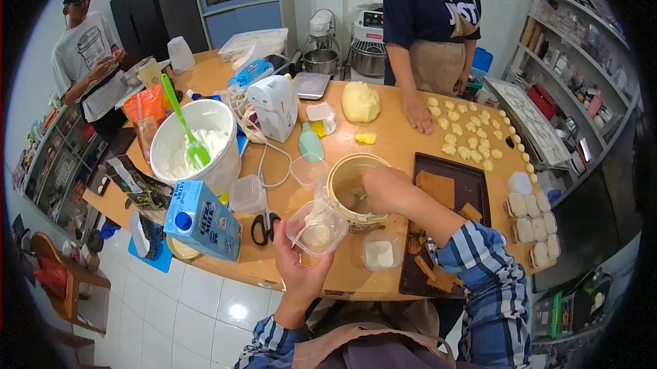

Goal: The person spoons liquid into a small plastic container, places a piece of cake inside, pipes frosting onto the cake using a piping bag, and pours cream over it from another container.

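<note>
Plastic container [337, 226] in left hand [300, 271]

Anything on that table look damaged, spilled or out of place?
Ragged brown strips and scraps lie scattered at the near end of the dark tray, untidy against the neater brown slab at its far end. Possibly just trimmings; no clear spill shows.

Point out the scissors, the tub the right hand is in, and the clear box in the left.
Scissors [266, 222]: head view, black handles.
Tub [356, 221]: head view, near outer wall.
Clear box [339, 226]: head view, side wall.
</note>
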{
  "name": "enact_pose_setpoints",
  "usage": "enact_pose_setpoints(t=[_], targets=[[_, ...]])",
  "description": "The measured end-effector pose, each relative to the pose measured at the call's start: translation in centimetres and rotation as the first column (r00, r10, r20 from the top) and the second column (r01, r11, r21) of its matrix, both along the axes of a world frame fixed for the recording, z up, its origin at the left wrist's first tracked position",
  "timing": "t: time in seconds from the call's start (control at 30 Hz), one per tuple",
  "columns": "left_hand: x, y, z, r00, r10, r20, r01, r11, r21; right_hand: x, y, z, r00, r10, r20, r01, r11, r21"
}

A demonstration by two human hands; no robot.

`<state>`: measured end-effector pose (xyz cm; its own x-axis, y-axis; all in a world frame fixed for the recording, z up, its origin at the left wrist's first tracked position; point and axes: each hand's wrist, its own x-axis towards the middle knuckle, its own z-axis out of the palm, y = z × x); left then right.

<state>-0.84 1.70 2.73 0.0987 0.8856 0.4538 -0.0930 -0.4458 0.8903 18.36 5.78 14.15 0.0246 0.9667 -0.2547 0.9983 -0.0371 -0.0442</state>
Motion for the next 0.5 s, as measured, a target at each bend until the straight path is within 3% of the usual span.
enact_pose_setpoints(t=[0.3, 0.5], targets=[[-0.1, 0.0, 0.3, 1.000, 0.016, 0.010, -0.016, 1.000, 0.026, 4.8, -3.3, 0.4, 0.896, -0.005, -0.444, 0.163, 0.933, 0.320], [0.3, 0.2, 1.1, 0.999, -0.006, 0.046, 0.006, 1.000, -0.002, 6.5, -5.9, 2.2, 0.837, 0.005, -0.547, 0.244, 0.892, 0.381]])
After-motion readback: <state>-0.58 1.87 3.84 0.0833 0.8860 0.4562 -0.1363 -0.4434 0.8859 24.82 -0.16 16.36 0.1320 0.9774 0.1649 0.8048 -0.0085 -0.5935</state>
